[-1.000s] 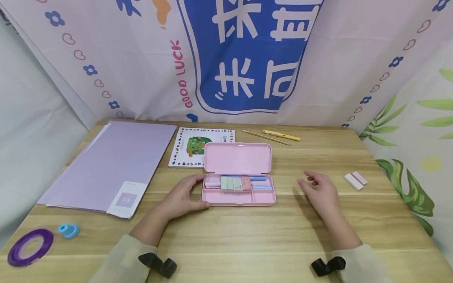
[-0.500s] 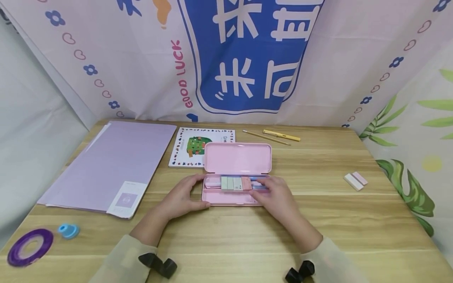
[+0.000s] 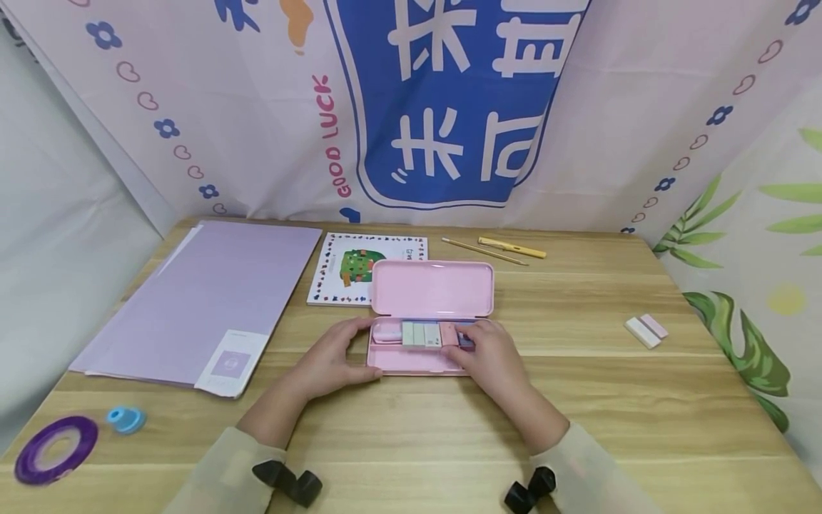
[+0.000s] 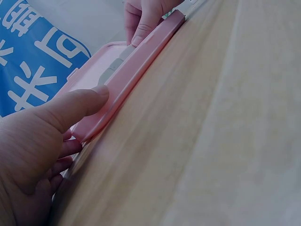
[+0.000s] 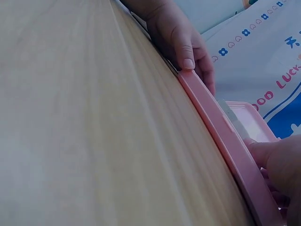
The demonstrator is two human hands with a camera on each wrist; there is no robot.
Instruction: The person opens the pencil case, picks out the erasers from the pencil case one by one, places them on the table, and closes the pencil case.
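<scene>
Pink pencil case (image 3: 417, 362): middle of the table, lid (image 3: 433, 289) hinged up and back, its left part covering the lower right corner of the booklet.
Pastel block (image 3: 420, 335): banded green, pale grey and coral; in the case's rear compartment, lying lengthwise.
Case contents: a pale pink rounded item (image 3: 387, 332) left of the block; blue shows by the right fingers, mostly hidden.
Right hand (image 3: 496, 360): thumb and fingers nearly closed, pinching the block's coral end; thumb at the front, fingers behind.
Left hand (image 3: 330, 360): spread in a wide C, gripping the case's left end; thumb at the front corner, fingers toward the rear.
Booklet (image 3: 343, 278): white, patterned border, green picture, behind the case and to its left.
Pencil (image 3: 484, 251): lies behind the case, slanted, near the yellow pen (image 3: 514, 248).
Lilac folder (image 3: 212, 285): flat at far left, white label (image 3: 231, 364) at its near corner.
Purple ring (image 3: 27, 460): near left table edge, beside a light blue stepped piece (image 3: 126, 420).
Small bars: one white (image 3: 642, 333), one pink (image 3: 653, 326), side by side at right.
Wood-grain table (image 3: 411, 442): backed by a printed cloth (image 3: 552, 164).
</scene>
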